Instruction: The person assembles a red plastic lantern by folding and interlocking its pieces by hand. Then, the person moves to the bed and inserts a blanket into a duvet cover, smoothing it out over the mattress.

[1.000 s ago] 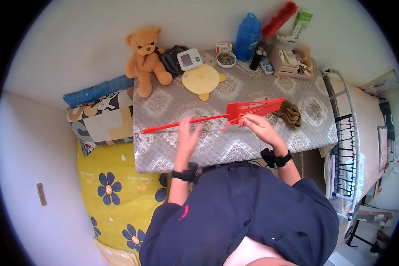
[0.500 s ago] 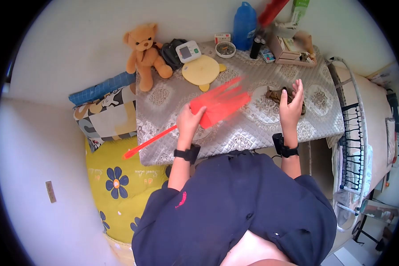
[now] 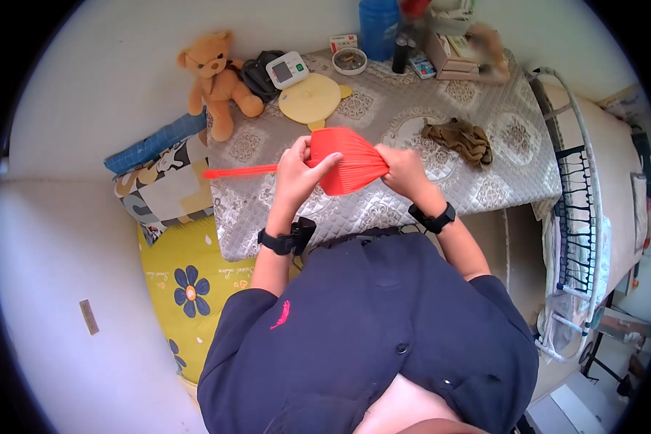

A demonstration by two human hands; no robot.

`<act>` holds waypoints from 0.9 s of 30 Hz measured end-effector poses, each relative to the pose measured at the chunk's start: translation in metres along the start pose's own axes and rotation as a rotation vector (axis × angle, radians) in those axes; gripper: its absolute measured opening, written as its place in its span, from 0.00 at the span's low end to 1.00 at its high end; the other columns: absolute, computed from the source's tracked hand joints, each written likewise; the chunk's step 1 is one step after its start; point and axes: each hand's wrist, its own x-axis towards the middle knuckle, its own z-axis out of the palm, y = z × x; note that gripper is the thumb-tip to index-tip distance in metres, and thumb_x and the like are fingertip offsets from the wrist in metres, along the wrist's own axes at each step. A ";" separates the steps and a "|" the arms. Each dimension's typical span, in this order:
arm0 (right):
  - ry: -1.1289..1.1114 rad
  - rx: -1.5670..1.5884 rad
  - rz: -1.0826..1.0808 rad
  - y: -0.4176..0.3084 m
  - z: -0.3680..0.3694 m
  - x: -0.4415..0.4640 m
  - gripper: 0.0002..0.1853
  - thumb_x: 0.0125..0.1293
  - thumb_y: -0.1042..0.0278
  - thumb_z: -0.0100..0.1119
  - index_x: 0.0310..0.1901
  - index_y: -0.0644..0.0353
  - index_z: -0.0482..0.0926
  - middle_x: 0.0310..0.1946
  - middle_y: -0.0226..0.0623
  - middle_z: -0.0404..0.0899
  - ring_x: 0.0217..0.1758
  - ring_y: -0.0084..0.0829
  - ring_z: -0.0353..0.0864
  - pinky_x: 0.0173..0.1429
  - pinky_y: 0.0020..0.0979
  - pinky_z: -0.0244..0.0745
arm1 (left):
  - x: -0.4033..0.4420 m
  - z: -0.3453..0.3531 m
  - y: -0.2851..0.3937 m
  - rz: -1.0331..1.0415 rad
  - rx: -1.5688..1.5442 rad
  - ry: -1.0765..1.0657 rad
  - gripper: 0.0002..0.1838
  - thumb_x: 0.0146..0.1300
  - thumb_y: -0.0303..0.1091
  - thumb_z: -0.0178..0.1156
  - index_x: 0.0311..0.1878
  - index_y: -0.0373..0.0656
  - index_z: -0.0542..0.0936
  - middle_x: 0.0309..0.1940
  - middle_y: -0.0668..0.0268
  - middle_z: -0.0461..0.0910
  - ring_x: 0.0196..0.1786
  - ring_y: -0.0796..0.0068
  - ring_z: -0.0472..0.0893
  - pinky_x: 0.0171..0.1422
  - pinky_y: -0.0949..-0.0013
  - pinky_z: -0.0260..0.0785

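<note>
- Patterned tablecloth [image 3: 398, 101] below; red swatter [image 3: 347, 160] held above it, long axis left to right.
- Left hand [image 3: 296, 173] clasps its head beside the handle [image 3: 242, 171], which points left.
- Right hand [image 3: 405, 172] squeezes the strands [image 3: 369, 166], bunched at their tips.

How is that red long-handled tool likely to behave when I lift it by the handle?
The red long-handled tool is probably light for its size: thin strips and a slender handle. The strips will likely spread when freed, since they bunch together at the right hand. The handle looks straight, so it may stay fairly stiff.
</note>
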 end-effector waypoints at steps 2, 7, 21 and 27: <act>-0.031 0.130 0.090 -0.003 0.007 -0.005 0.10 0.57 0.67 0.56 0.40 0.57 0.77 0.30 0.43 0.81 0.31 0.47 0.81 0.33 0.42 0.75 | -0.001 0.000 0.001 0.030 0.130 0.020 0.22 0.53 0.40 0.71 0.44 0.33 0.77 0.34 0.58 0.84 0.37 0.71 0.84 0.42 0.71 0.74; 0.090 1.186 0.772 -0.002 0.020 -0.004 0.10 0.67 0.69 0.48 0.34 0.61 0.79 0.15 0.20 0.66 0.14 0.15 0.62 0.17 0.23 0.54 | -0.005 -0.005 0.008 0.195 0.358 0.198 0.15 0.60 0.29 0.64 0.49 0.37 0.78 0.36 0.62 0.81 0.38 0.74 0.79 0.44 0.70 0.71; 0.253 1.408 0.692 0.006 -0.012 0.016 0.11 0.72 0.63 0.44 0.30 0.53 0.69 0.14 0.18 0.56 0.12 0.11 0.49 0.15 0.19 0.42 | -0.055 0.017 -0.005 0.812 0.738 -0.023 0.20 0.51 0.31 0.69 0.12 0.45 0.67 0.11 0.68 0.64 0.15 0.70 0.68 0.18 0.66 0.60; -0.091 1.342 0.830 0.001 0.007 0.007 0.12 0.70 0.64 0.44 0.26 0.52 0.65 0.13 0.20 0.58 0.11 0.13 0.50 0.14 0.21 0.41 | -0.051 0.027 -0.027 0.165 0.552 -0.147 0.14 0.57 0.37 0.67 0.43 0.41 0.81 0.33 0.60 0.81 0.35 0.64 0.81 0.37 0.66 0.73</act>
